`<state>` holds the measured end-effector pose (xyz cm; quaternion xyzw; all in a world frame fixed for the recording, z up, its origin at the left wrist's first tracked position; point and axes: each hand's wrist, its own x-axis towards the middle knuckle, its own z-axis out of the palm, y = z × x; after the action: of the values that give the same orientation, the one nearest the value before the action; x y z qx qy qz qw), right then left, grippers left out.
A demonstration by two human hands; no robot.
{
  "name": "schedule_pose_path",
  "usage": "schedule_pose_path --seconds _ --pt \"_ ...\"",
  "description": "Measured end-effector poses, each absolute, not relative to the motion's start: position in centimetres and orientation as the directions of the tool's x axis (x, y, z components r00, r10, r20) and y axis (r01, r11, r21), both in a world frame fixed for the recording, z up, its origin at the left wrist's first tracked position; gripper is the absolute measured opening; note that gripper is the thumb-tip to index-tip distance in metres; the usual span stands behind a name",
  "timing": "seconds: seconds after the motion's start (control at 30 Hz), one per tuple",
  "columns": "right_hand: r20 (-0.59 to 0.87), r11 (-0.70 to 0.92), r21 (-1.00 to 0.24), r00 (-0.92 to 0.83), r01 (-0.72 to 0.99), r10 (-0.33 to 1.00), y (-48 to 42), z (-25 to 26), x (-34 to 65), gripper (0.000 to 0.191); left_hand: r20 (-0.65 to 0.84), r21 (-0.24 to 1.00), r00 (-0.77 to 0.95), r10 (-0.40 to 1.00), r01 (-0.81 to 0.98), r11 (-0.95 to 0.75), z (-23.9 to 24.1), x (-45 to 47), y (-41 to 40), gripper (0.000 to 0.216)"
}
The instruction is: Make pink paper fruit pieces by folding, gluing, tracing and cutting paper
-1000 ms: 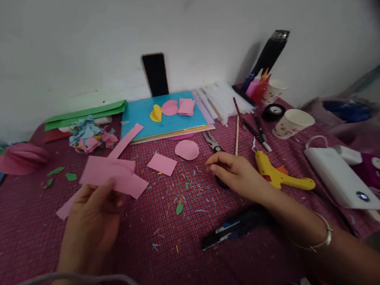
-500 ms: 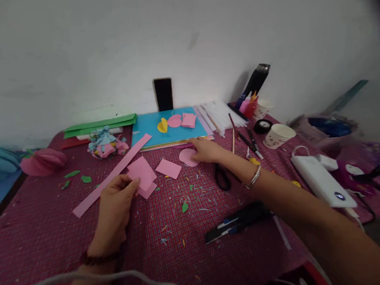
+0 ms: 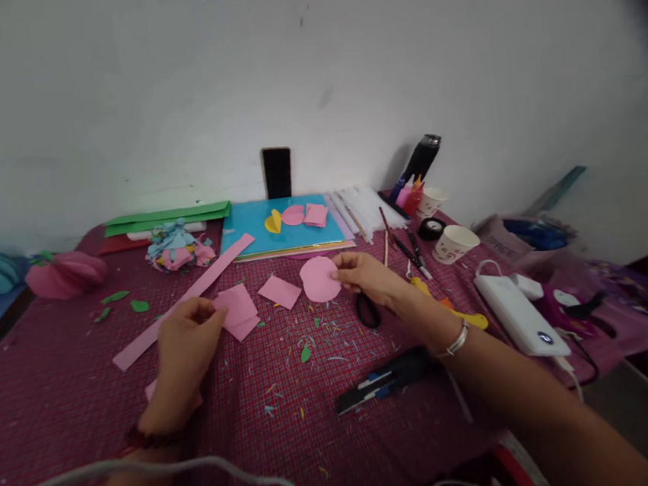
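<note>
My right hand point(image 3: 365, 276) pinches the right edge of a pink paper circle point(image 3: 320, 279), which faces me slightly above the table. My left hand point(image 3: 190, 344) has thumb and fingers closed at the left edge of some overlapping pink paper squares point(image 3: 240, 312); whether a piece is between the fingertips is hidden. Between the hands lies a pink paper rectangle point(image 3: 280, 291). A long pink paper strip point(image 3: 228, 260) runs diagonally behind my left hand, and part of another pink piece point(image 3: 152, 389) shows beside the left wrist.
Scissors point(image 3: 368, 311) and a utility knife point(image 3: 366, 390) lie near my right arm. Paper scraps dot the checked cloth. A blue sheet point(image 3: 243, 232) bears pink and yellow cutouts. Paper cups point(image 3: 455, 243), tape point(image 3: 431, 228) and a power bank point(image 3: 517, 316) stand right. A white cable point(image 3: 207, 462) crosses in front.
My right hand has lifted the pink circle off the table and drawn it nearer. My left fingertips have shifted left along the squares. The view has turned slightly.
</note>
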<state>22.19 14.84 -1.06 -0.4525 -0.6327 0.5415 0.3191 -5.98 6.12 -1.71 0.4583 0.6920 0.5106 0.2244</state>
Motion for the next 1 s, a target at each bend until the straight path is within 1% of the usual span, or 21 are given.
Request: schedule_pose_path --seconds 0.07,0.1,0.17,0.23,0.3,0.37,0.47,0.57,0.63,0.7,0.77,0.8,0.87,0.93,1.0 --pt "-0.074 -0.022 -0.987 -0.329 0.160 0.941 13.1 -0.7 22.6 0.025 0.195 0.913 -0.504 0.841 0.407 0.032 -1.0 -4.9 5.5 0.018" --pt "-0.076 -0.043 -0.992 -0.301 0.115 0.950 12.3 -0.6 22.7 0.026 0.160 0.940 -0.496 0.853 0.341 0.022 -0.7 -4.1 5.2 0.017" --pt "-0.094 -0.104 -0.994 -0.245 -0.029 0.965 10.9 -0.4 22.6 0.029 0.019 0.992 -0.414 0.910 0.120 0.033 -0.7 -2.2 4.6 0.018" --pt "-0.096 -0.133 -0.978 -0.227 -0.158 0.969 9.7 -0.3 22.2 0.031 -0.097 0.995 -0.315 0.944 -0.066 0.080 -1.0 -0.5 4.0 0.020" --pt "-0.082 -0.143 -0.956 -0.233 -0.258 0.969 8.9 -0.4 21.6 0.031 -0.151 0.980 -0.249 0.957 -0.162 0.113 -1.4 0.8 3.6 0.023" --pt "-0.081 -0.161 -0.929 -0.243 -0.333 0.967 8.3 -0.6 21.1 0.030 -0.193 0.968 -0.182 0.964 -0.195 0.156 -1.8 1.5 3.2 0.028" --pt "-0.097 -0.194 -0.909 -0.265 -0.370 0.959 7.7 -1.2 20.6 0.030 -0.215 0.967 -0.106 0.971 -0.162 0.197 -2.1 1.9 2.6 0.030" --pt "-0.119 -0.227 -0.910 -0.306 -0.346 0.945 7.3 -1.7 20.5 0.030 -0.196 0.974 -0.066 0.978 -0.129 0.187 -2.2 2.4 2.2 0.033" --pt "-0.129 -0.237 -0.919 -0.327 -0.317 0.936 7.1 -1.8 20.4 0.030 -0.200 0.970 -0.040 0.979 -0.148 0.192 -2.3 2.9 2.0 0.029" --pt "-0.125 -0.228 -0.933 -0.341 -0.280 0.932 6.9 -1.8 20.3 0.027 -0.231 0.960 -0.036 0.972 -0.174 0.221 -2.3 3.5 1.9 0.019" --pt "-0.105 -0.202 -0.946 -0.350 -0.254 0.931 6.8 -1.6 20.2 0.024 -0.264 0.953 -0.057 0.963 -0.168 0.251 -2.1 3.9 1.8 0.019" --pt "-0.096 -0.190 -0.951 -0.350 -0.245 0.932 6.7 -1.5 20.2 0.021 -0.259 0.959 -0.077 0.963 -0.138 0.247 -2.0 4.0 1.7 0.022" --pt "-0.092 -0.181 -0.956 -0.349 -0.232 0.932 6.6 -1.4 20.1 0.017 -0.183 0.983 -0.114 0.976 -0.020 0.182 -1.8 3.9 1.6 0.025" --pt "-0.114 -0.210 -0.952 -0.379 -0.221 0.918 6.6 -1.3 20.2 0.024 -0.072 0.987 -0.121 0.990 0.136 0.089 -1.6 3.7 1.4 0.024" --pt "-0.152 -0.265 -0.943 -0.451 -0.199 0.879 6.5 -1.4 20.2 0.033 0.010 0.967 -0.096 0.995 0.254 0.015 -1.5 3.5 1.2 0.024"
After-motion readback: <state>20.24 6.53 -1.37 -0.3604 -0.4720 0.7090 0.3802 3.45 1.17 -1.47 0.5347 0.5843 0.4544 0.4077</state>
